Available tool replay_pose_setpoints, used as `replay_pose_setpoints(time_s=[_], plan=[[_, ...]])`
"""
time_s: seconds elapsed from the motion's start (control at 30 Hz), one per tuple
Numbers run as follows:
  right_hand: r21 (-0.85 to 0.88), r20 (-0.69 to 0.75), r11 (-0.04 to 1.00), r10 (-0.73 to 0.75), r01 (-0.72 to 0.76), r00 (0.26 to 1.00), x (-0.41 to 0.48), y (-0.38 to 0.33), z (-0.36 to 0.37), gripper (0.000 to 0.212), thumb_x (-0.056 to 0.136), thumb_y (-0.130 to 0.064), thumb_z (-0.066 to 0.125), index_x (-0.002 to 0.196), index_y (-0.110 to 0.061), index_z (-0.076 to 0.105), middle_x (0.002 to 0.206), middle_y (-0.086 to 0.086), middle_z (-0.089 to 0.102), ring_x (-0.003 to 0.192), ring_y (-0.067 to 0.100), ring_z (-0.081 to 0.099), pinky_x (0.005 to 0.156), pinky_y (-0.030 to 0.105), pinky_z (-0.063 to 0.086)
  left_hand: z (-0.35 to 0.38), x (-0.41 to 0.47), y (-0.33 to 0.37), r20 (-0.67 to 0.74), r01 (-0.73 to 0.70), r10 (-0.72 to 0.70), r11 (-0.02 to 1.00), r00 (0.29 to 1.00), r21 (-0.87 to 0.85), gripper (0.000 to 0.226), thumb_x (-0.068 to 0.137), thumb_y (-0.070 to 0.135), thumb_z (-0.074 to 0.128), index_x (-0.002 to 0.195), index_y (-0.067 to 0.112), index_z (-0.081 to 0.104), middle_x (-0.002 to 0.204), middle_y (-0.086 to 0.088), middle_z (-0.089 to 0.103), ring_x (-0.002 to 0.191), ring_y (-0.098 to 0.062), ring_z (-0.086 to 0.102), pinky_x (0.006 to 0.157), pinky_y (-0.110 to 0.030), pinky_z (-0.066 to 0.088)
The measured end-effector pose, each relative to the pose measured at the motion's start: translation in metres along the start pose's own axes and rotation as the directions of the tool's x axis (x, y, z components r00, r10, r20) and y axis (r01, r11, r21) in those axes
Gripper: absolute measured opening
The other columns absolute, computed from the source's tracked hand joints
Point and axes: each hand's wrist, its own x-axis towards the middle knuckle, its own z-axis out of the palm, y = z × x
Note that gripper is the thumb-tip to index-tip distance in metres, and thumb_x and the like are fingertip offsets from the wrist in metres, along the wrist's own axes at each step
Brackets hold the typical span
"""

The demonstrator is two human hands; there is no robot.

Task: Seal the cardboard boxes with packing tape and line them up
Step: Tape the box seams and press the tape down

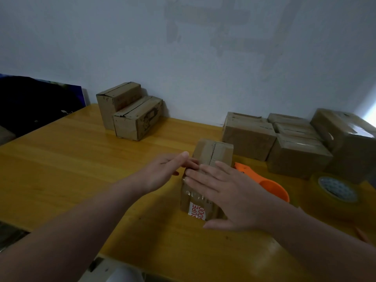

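Pressing the small brown cardboard box (pixel 211 153), the right hand (pixel 234 196) lies flat, fingers spread. The left hand (pixel 162 171), fingers together, touches its nine o'clock side.

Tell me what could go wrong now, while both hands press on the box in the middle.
1. The clear tape on the box looks wrinkled; the right hand and left hand may press creases in, leaving a weak seal.
2. The orange tape dispenser lies close beside the box; the right hand might brush its cutter.
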Motion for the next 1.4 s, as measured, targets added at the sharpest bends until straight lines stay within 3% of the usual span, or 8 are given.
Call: replay_pose_setpoints(time_s=[0.27, 0.47, 0.93, 1.07, 1.17, 1.27, 1.33, 1.4], plan=[[-0.323, 0.102, 0.946, 0.023, 0.011, 0.995, 0.007, -0.001, 0.011, 0.109, 0.077, -0.08, 0.041, 0.151, -0.01, -0.001, 0.16, 0.003, 0.007, 0.144, 0.029, 0.011, 0.113, 0.055, 0.01, 0.003, 0.005, -0.006, -0.016, -0.035, 0.036, 0.999, 0.999, 0.012, 0.063, 0.089, 0.06, 0.029, 0.103, 0.017, 0.072, 0.12, 0.01, 0.066, 0.113, -0.003, 0.057, 0.1, -0.036, 0.044], [-0.424, 0.175, 0.906, 0.084, -0.002, 0.981, 0.001, -0.007, 0.009, 0.12, 0.077, -0.082, 0.036, 0.147, 0.002, -0.015, 0.156, 0.008, 0.005, 0.145, 0.025, -0.006, 0.115, 0.053, -0.009, 0.007, 0.004, -0.003, -0.013, -0.043, 0.043, 0.999, 0.999, 0.0, 0.056, 0.093, 0.048, 0.03, 0.102, 0.012, 0.072, 0.122, 0.005, 0.065, 0.112, 0.001, 0.057, 0.089, -0.014, 0.042], [-0.467, 0.066, 0.883, -0.008, 0.038, 0.998, -0.023, -0.005, 0.011, 0.103, 0.083, -0.072, 0.042, 0.151, -0.003, 0.006, 0.158, 0.013, 0.0, 0.146, 0.031, -0.014, 0.118, 0.049, -0.012, 0.009, 0.002, -0.001, -0.018, -0.049, 0.05, 0.997, 0.999, 0.055, 0.048, 0.094, 0.044, 0.033, 0.108, 0.015, 0.07, 0.125, 0.008, 0.062, 0.114, 0.007, 0.053, 0.088, -0.004, 0.039], [-0.388, 0.016, 0.918, -0.084, 0.084, 0.996, -0.033, -0.006, 0.01, 0.085, 0.087, -0.062, 0.049, 0.145, -0.003, 0.029, 0.152, 0.012, 0.024, 0.147, 0.029, -0.003, 0.119, 0.047, -0.004, 0.013, 0.002, -0.002, -0.043, -0.057, 0.06, 0.997, 0.997, 0.049, 0.043, 0.09, 0.044, 0.04, 0.107, 0.019, 0.07, 0.124, 0.01, 0.062, 0.115, 0.003, 0.054, 0.096, -0.015, 0.043], [-0.361, -0.043, 0.923, -0.156, 0.13, 0.987, -0.042, -0.005, 0.004, 0.06, 0.094, -0.05, 0.042, 0.133, -0.004, 0.051, 0.141, 0.014, 0.047, 0.141, 0.025, 0.027, 0.118, 0.046, 0.011, 0.019, 0.002, 0.0, -0.082, -0.022, 0.026, 0.998, 0.996, 0.055, 0.026, 0.092, 0.035, 0.053, 0.099, 0.019, 0.072, 0.123, 0.008, 0.063, 0.115, -0.001, 0.056, 0.092, -0.023, 0.05], [-0.336, -0.164, 0.925, -0.242, 0.177, 0.956, -0.046, -0.004, -0.003, 0.04, 0.097, -0.04, 0.043, 0.106, -0.013, 0.072, 0.112, 0.008, 0.071, 0.115, 0.021, 0.061, 0.11, 0.042, 0.03, 0.028, 0.002, 0.01, -0.131, 0.016, 0.019, 0.966, 0.991, 0.258, 0.02, 0.088, 0.04, 0.06, 0.091, 0.024, 0.07, 0.123, 0.011, 0.062, 0.113, -0.004, 0.056, 0.084, -0.026, 0.05], [-0.268, -0.263, 0.95, -0.235, 0.164, 0.936, -0.047, -0.002, -0.008, 0.028, 0.095, -0.033, 0.05, 0.085, -0.02, 0.073, 0.087, 0.001, 0.072, 0.086, 0.017, 0.066, 0.097, 0.038, 0.046, 0.036, 0.001, 0.021, -0.177, 0.054, 0.022, 0.908, 0.984, 0.415, 0.033, 0.085, 0.052, 0.058, 0.101, 0.025, 0.066, 0.119, 0.011, 0.063, 0.104, -0.006, 0.059, 0.078, -0.025, 0.052], [-0.172, -0.296, 0.983, -0.108, 0.059, 0.949, -0.049, 0.002, -0.006, 0.023, 0.092, -0.025, 0.054, 0.071, -0.02, 0.065, 0.07, -0.001, 0.061, 0.063, 0.014, 0.056, 0.067, 0.032, 0.053, 0.046, 0.0, 0.03, -0.219, 0.113, 0.014, 0.823, 0.976, 0.556, 0.048, 0.081, 0.066, 0.052, 0.105, 0.025, 0.059, 0.107, 0.008, 0.063, 0.092, -0.008, 0.059, 0.073, -0.029, 0.056]])
